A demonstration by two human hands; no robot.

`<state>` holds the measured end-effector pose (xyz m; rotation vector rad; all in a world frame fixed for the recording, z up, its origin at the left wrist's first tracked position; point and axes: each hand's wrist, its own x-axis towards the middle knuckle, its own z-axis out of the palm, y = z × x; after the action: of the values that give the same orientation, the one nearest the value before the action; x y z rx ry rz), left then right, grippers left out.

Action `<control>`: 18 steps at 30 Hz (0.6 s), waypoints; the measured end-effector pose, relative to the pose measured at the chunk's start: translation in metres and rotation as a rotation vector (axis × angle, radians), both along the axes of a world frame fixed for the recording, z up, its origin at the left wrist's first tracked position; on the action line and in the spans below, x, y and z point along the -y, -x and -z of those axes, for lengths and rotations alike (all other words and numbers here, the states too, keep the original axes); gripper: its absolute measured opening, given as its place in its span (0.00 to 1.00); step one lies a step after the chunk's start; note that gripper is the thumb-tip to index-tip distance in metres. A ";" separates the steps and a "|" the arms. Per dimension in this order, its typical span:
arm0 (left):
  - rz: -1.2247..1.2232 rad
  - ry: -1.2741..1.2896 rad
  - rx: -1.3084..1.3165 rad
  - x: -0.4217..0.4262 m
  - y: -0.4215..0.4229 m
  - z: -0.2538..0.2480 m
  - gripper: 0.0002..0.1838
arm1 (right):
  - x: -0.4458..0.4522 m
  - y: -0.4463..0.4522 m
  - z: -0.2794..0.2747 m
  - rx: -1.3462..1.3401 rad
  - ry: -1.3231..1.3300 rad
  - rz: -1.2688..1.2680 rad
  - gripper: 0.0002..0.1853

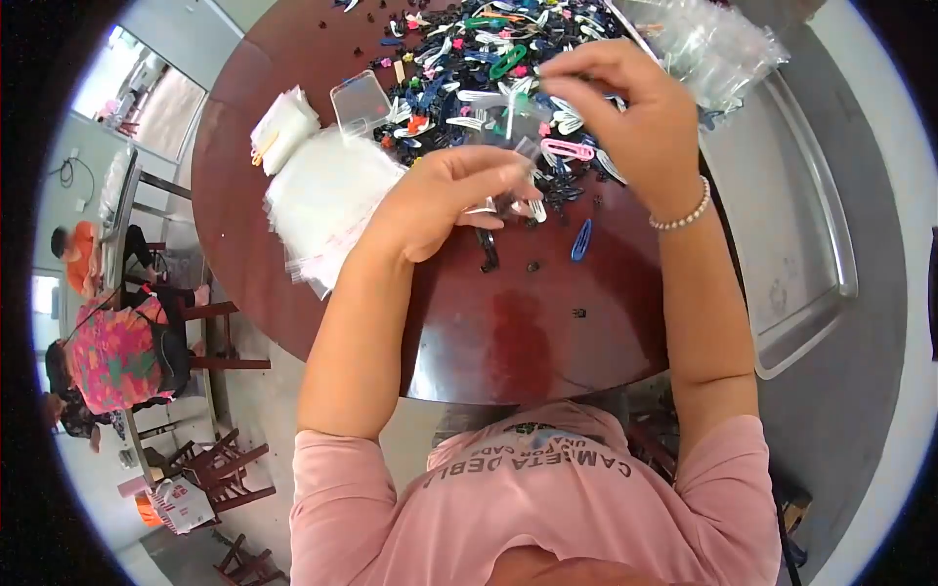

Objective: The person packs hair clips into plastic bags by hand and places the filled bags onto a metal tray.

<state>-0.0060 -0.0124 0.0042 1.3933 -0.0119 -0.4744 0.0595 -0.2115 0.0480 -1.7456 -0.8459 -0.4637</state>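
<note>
My left hand (445, 195) pinches a small clear plastic bag (528, 148) over the front of a pile of hair clips (459, 73). Some clips show through or behind the film; I cannot tell what is inside it. Up and to the right, my right hand (640, 122), with a beaded bracelet (681, 213) at the wrist, has thumb and forefinger brought together over the pile. Whatever they hold, if anything, is too small to make out. A pink snap clip (568, 148) lies below its fingers, and a green clip (507, 62) to their left.
Flat clear bags (327, 200) fan out on the round table (469, 342), beside a bundled stack (285, 129) and a clear plastic box (360, 104). A blue clip (581, 240) lies nearer me. At right are a metal tray (777, 225) and more plastic bags (718, 49). People sit far left.
</note>
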 end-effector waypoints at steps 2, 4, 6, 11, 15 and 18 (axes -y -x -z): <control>0.048 -0.011 0.001 0.003 0.002 -0.002 0.21 | -0.008 0.001 0.004 0.321 0.127 -0.022 0.07; 0.098 -0.054 0.019 0.006 0.006 -0.009 0.21 | -0.012 -0.001 0.012 0.349 0.165 -0.091 0.07; 0.087 -0.024 0.025 0.006 0.005 -0.005 0.21 | -0.011 -0.001 0.015 0.238 0.158 -0.176 0.07; -0.046 0.117 0.044 -0.001 -0.001 -0.001 0.18 | 0.022 -0.023 0.006 -0.211 0.028 -0.047 0.05; -0.211 0.102 0.013 -0.003 -0.004 0.002 0.17 | 0.042 -0.037 0.015 -0.137 0.712 -0.029 0.06; -0.234 0.105 0.034 -0.005 -0.003 -0.003 0.15 | 0.032 -0.035 0.043 0.021 0.862 0.079 0.08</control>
<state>-0.0031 -0.0069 0.0071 1.2804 0.0964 -0.2515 0.0950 -0.2439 0.0046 -2.5672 -1.0841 -0.1610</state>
